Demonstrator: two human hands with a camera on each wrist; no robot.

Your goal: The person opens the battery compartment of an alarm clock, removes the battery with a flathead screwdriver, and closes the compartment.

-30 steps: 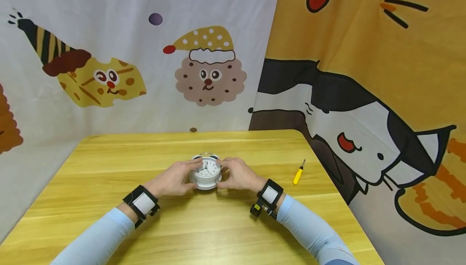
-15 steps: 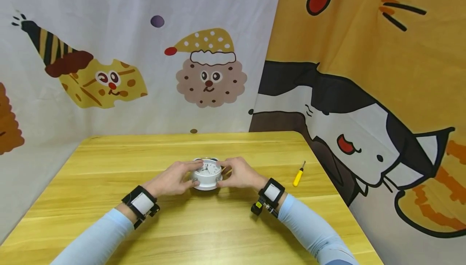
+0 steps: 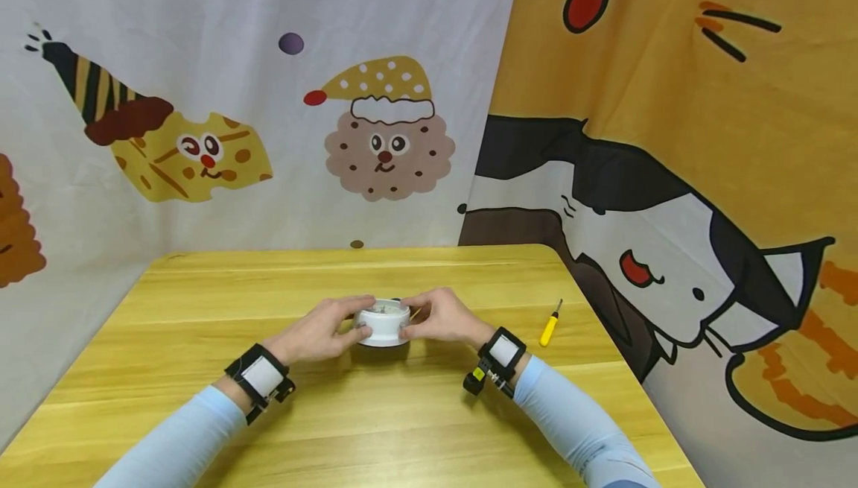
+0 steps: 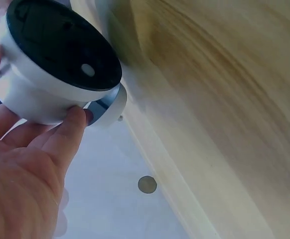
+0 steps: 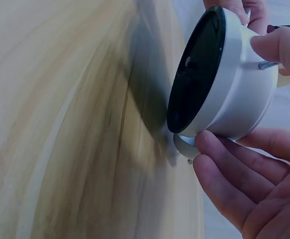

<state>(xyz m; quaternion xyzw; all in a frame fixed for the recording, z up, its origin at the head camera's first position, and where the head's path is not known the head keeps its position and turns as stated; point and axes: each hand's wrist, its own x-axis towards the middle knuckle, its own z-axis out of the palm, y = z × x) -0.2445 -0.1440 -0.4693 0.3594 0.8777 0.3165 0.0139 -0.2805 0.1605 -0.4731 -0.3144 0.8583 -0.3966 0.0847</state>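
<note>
In the head view a white twin-bell alarm clock (image 3: 383, 331) lies tipped back near the table's middle, its dial seen only as a thin strip. My left hand (image 3: 330, 330) grips its left side, thumb at the front, fingers behind. My right hand (image 3: 445, 317) holds the opposite side the same way. The left wrist view shows the clock's black back (image 4: 60, 45) tilted toward the table, with a small pale round spot on it. In the right wrist view a metal leg (image 5: 267, 65) sticks out by the right thumb, and a bell (image 5: 186, 145) shows near the fingertips.
A small screwdriver (image 3: 550, 326) with a yellow handle lies on the wooden table (image 3: 402, 421), to the right of the right hand. Behind the table's far edge hangs a printed cloth (image 3: 241, 18) with cartoon figures.
Both hands have tipped the clock backward. Its dial, plainly visible a second ago, has turned upward to a narrow strip, and the white side of its case faces the head camera.
</note>
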